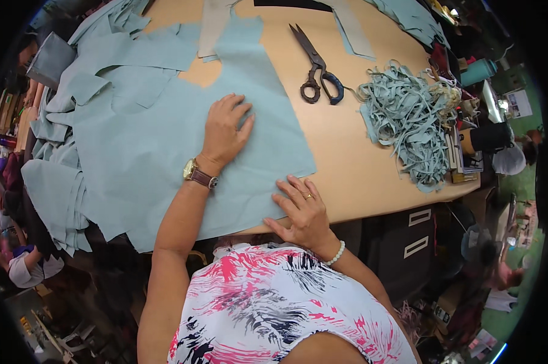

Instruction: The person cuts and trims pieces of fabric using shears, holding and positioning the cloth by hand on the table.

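Observation:
A wide piece of pale blue-green fabric (147,145) lies spread over the table, its left part overlapping other layers of the same cloth. My left hand (227,128) rests flat on the fabric near its upper middle, fingers spread. At the fabric's lower right corner, my right hand (301,209) lies with fingers stretched, the fingertips on the cloth's edge and the table's front edge. Neither hand grips anything that shows. Beyond the hands, to the right of the cloth, lies a pair of dark fabric scissors (316,67) with the blades pointing away.
A tangled heap of thin fabric strips (407,121) sits on the right of the tan table (340,170). Stacked cloth pieces (59,200) hang over the left edge. A grey metal box (51,60) stands at the far left. Black drawers (416,236) are below the table.

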{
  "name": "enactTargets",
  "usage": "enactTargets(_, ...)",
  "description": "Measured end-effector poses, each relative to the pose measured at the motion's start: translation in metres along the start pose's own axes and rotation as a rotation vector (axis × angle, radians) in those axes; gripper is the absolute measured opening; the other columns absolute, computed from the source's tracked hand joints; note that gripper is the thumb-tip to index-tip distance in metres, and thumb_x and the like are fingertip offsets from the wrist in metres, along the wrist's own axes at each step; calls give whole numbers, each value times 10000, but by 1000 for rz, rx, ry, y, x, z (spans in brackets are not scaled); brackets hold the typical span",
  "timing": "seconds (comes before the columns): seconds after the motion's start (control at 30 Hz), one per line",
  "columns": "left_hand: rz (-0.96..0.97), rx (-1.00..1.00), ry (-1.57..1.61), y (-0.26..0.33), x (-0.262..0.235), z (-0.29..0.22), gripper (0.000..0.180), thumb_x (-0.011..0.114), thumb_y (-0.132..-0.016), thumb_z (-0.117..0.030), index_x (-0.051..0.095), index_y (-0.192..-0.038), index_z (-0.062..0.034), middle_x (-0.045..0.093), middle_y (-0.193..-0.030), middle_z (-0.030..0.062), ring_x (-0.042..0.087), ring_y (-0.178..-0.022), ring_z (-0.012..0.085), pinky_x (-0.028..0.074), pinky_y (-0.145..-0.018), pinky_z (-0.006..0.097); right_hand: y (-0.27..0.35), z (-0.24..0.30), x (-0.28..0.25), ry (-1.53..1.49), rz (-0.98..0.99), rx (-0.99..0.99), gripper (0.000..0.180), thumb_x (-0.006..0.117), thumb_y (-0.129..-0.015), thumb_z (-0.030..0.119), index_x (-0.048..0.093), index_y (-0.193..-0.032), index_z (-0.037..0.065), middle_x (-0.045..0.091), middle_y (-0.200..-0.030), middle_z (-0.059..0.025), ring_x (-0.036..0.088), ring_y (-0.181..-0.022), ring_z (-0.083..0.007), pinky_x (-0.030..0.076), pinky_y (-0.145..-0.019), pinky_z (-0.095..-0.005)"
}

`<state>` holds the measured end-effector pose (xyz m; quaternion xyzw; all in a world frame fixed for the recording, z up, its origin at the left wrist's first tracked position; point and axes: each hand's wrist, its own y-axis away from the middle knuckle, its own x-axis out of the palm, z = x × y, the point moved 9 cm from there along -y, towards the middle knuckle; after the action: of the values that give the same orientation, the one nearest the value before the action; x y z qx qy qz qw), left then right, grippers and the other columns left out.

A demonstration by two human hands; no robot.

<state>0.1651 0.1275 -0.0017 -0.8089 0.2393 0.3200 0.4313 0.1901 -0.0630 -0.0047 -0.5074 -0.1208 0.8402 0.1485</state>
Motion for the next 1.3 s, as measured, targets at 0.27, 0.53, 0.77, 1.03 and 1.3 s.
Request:
enactTargets(0.27, 2, 26, -20, -3, 2, -6, 237, 612, -752, -106, 602, -979, -41, 564, -1063, 118, 509, -1021, 305, 394, -873, 392, 0, -6, -4, -28, -47, 46, 325, 668, -705, 290, 605, -890, 30, 579, -1076, -107, 508, -1081, -273, 368, -917, -441)
enactTargets(0.53, 7, 93, -113, 0, 6, -14, 259, 591, -759, -110, 586, -1006, -33, 546, -1047, 122, 510, -993, 292, 402, -849, 384, 3, -8, -5, -41, -68, 49, 300, 685, -689, 258, 603, -870, 34, 581, -1070, -100, 518, -1074, -263, 371, -923, -429)
enactTargets(0.77, 49, 93, -206, -2, 12, -17, 285, 573, -764, -127, 571, -1030, -24, 536, -1037, 130, 505, -995, 280, 411, -831, 377, 1, -8, -5, -53, -52, 42, 273, 681, -688, 224, 604, -875, 40, 583, -1062, -92, 519, -1073, -261, 369, -925, -422)
enactTargets(1.03, 17, 153, -327, -9, 21, -23, 157, 578, -731, -140, 547, -836, -28, 506, -802, 79, 501, -782, 235, 430, -621, 343, 2, -10, -4, -93, -63, 46, 254, 675, -690, 182, 597, -887, 41, 583, -1062, -93, 519, -1073, -267, 372, -918, -427)
enactTargets(1.3, 110, 116, -336, -10, 26, -21, 256, 568, -768, -139, 536, -989, -14, 501, -852, 102, 507, -836, 250, 444, -656, 349, 1, -10, -6, -78, -78, 46, 240, 671, -694, 174, 602, -878, 37, 582, -1061, -97, 518, -1076, -268, 372, -917, -427)
